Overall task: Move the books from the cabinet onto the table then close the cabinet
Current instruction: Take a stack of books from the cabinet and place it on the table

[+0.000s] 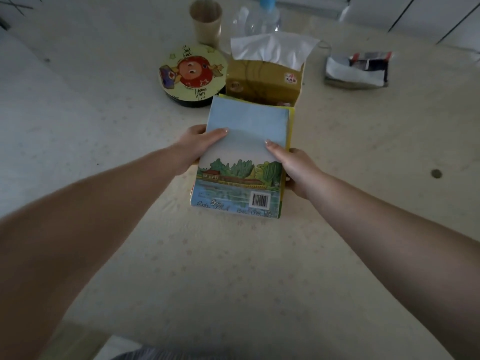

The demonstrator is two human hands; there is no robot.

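A stack of books point(246, 152) sits low over the table point(233, 268), back cover up: pale blue sky, green trees, a lake and a barcode. A yellow-edged book shows beneath the top one. My left hand point(200, 145) grips the stack's left edge, thumb on the cover. My right hand point(291, 165) grips the right edge the same way. Whether the stack rests on the table or hangs just above it, I cannot tell. The cabinet is out of view.
Just beyond the books stand a yellow tissue box point(265, 79) and a round cartoon tin point(192, 74). Further back are a beige cup point(206, 22) and a clear plastic bottle point(262, 19). A folded cloth bundle point(358, 70) lies at the right.
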